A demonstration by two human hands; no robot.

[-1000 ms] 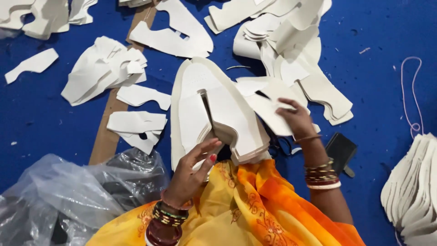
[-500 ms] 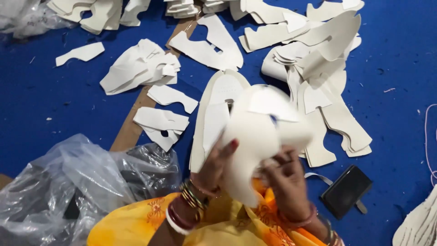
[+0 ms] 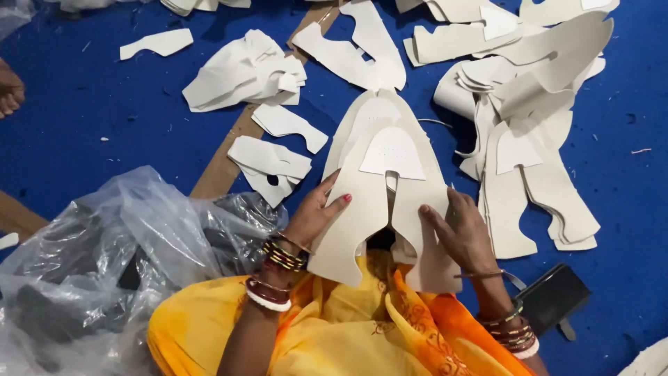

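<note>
Pressing flat, both hands [image 3: 390, 223] spread on the white cut-out [image 3: 362, 202].

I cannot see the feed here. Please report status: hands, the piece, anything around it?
Left hand and right hand flat on white cut piece, one each side. Piece lies on a stack. Plastic bag at left, dark wallet at right, both apart.

Stack of cut pieces [image 3: 376, 188] at frame centre, on the floor [image 3: 90, 118], small toe piece [image 3: 392, 153] on top. Left hand [image 3: 314, 214] on the stack's left edge, right hand [image 3: 460, 233] on its right edge. Plastic bag [image 3: 104, 257] lower left, just beside the left hand. Loose pile [image 3: 243, 69] upper left, bigger pile [image 3: 536, 104] upper right. Flat case [image 3: 553, 299] lower right. Wooden strip [image 3: 223, 167] between bag and stack.
</note>
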